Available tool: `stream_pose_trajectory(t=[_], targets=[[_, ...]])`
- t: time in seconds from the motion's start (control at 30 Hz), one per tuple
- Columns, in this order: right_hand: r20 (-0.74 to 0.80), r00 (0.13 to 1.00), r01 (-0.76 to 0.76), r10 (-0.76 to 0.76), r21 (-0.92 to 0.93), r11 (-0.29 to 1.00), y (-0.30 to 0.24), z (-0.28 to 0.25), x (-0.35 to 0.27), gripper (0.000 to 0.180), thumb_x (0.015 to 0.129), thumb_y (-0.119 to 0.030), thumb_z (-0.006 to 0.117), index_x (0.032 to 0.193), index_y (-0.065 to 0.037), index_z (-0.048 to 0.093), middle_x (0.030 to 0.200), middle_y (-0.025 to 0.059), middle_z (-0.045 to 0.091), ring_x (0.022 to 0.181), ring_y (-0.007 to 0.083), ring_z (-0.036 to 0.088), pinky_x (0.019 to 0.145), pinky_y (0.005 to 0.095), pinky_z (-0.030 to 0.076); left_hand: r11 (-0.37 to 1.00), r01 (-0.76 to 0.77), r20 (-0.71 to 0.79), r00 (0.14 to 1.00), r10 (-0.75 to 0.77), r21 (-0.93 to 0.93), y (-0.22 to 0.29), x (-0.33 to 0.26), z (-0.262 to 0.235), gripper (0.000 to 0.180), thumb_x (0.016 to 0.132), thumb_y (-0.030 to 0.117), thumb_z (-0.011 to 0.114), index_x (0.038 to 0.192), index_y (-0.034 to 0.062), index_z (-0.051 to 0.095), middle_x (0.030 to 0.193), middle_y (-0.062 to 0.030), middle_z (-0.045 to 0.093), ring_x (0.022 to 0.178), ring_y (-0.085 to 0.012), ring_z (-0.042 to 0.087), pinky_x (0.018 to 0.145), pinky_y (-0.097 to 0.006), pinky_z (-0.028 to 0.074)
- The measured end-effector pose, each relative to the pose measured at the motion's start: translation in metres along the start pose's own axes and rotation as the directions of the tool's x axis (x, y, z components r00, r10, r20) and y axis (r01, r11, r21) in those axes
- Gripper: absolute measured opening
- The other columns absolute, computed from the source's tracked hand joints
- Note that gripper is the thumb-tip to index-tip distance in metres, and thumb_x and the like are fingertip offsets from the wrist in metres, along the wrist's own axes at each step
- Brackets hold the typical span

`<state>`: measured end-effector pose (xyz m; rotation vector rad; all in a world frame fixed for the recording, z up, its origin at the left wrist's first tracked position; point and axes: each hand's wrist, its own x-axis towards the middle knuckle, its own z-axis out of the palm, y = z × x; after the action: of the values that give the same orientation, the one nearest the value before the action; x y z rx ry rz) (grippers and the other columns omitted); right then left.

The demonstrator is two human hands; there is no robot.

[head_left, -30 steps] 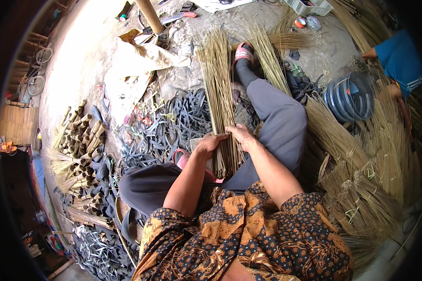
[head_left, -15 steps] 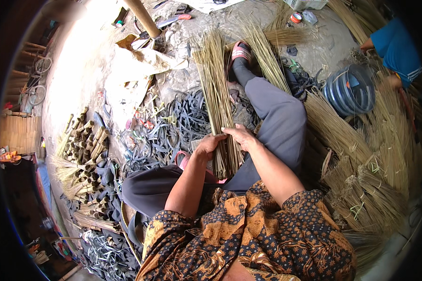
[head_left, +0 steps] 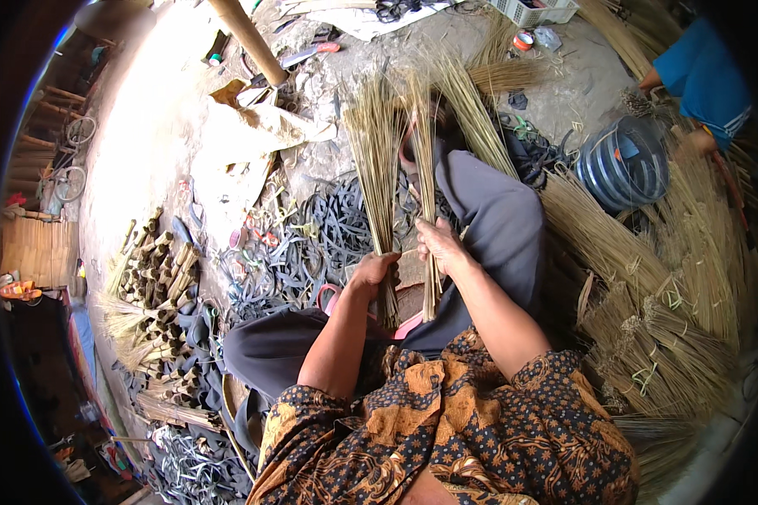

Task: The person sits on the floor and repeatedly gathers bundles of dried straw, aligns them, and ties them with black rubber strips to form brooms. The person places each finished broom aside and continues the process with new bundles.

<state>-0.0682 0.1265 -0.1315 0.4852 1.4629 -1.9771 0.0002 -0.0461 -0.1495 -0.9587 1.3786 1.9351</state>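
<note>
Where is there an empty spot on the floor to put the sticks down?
Bare ground lies at the upper left, beyond the crumpled paper. Another bare patch sits between the fanned sticks and the blue coil. It is crowded elsewhere: black straps left of the hands, tied bundles right.

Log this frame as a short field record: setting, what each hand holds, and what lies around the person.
setting: person seated on the ground, legs in grey trousers, patterned brown top
left hand: shut on the larger bundle of thin sticks
right hand: shut on a thinner bundle of sticks, apart from the larger one
to the left: pile of dark rubber strips
to the right: tied stick bundles, blue ribbed container
nearby: another person's blue sleeve
</note>
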Motion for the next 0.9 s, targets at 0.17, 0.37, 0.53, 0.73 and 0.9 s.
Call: stream_pose_trajectory(t=[0.17, 0.37, 0.53, 0.73, 0.9], targets=[[0.180, 0.954, 0.225, -0.239, 0.091, 0.970, -0.124, -0.027, -0.069, 0.034, 0.095, -0.036, 0.078, 0.103, -0.016, 0.052, 0.067, -0.0084, 0.048, 0.051, 0.0013, 0.044, 0.040, 0.0209, 0.040, 0.994, -0.078, -0.043, 0.996, 0.082, 0.081, 0.004, -0.009, 0.003, 0.025, 0.093, 0.019, 0.074, 0.083, 0.0115, 0.053, 0.064, 0.0007, 0.050, 0.051, -0.0143, 0.050, 0.047, -0.035, 0.043], [-0.091, 0.541, 0.362, -0.836, -0.872, 0.329, -0.211, -0.133, -0.097, 0.034, 0.104, -0.034, 0.061, 0.109, -0.001, 0.057, 0.081, 0.0188, 0.065, 0.066, 0.0347, 0.063, 0.064, 0.0455, 0.054, 0.935, -0.315, 0.011, 0.948, 0.317, 0.161, 0.042, -0.042, 0.005, 0.025, 0.097, 0.024, 0.074, 0.085, 0.0105, 0.055, 0.063, 0.0012, 0.051, 0.051, -0.0122, 0.051, 0.048, -0.030, 0.044], [-0.309, 0.690, -0.074, -0.654, -0.930, 0.361, -0.135, -0.224, -0.042, 0.043, 0.102, -0.036, 0.059, 0.125, 0.000, 0.055, 0.112, 0.0313, 0.068, 0.108, 0.0506, 0.065, 0.090, 0.0547, 0.051, 0.866, -0.493, 0.015, 0.870, 0.494, 0.077, 0.083, -0.084, 0.003, 0.022, 0.100, 0.021, 0.071, 0.088, 0.0122, 0.055, 0.061, 0.0011, 0.052, 0.049, -0.0115, 0.051, 0.047, -0.028, 0.045], [-0.370, 0.782, -0.148, -0.501, -0.891, 0.429, -0.052, -0.266, 0.012, 0.058, 0.101, -0.035, 0.057, 0.150, -0.005, 0.048, 0.145, 0.0308, 0.054, 0.138, 0.0416, 0.051, 0.114, 0.0493, 0.040, 0.817, -0.561, -0.028, 0.822, 0.569, 0.133, 0.105, -0.137, -0.002, 0.025, 0.100, 0.021, 0.071, 0.082, 0.0132, 0.055, 0.062, 0.0029, 0.051, 0.048, -0.0095, 0.051, 0.047, -0.027, 0.044], [-0.292, 0.593, 0.085, -0.750, -0.904, 0.419, -0.151, -0.203, -0.032, 0.086, 0.095, -0.051, 0.070, 0.151, 0.008, 0.043, 0.147, 0.0348, 0.051, 0.140, 0.0431, 0.050, 0.115, 0.0477, 0.041, 0.762, -0.591, 0.048, 0.797, 0.602, 0.265, 0.109, -0.148, 0.019, 0.023, 0.100, 0.018, 0.070, 0.082, 0.0108, 0.056, 0.060, 0.0042, 0.053, 0.049, -0.0076, 0.054, 0.045, -0.025, 0.044]])
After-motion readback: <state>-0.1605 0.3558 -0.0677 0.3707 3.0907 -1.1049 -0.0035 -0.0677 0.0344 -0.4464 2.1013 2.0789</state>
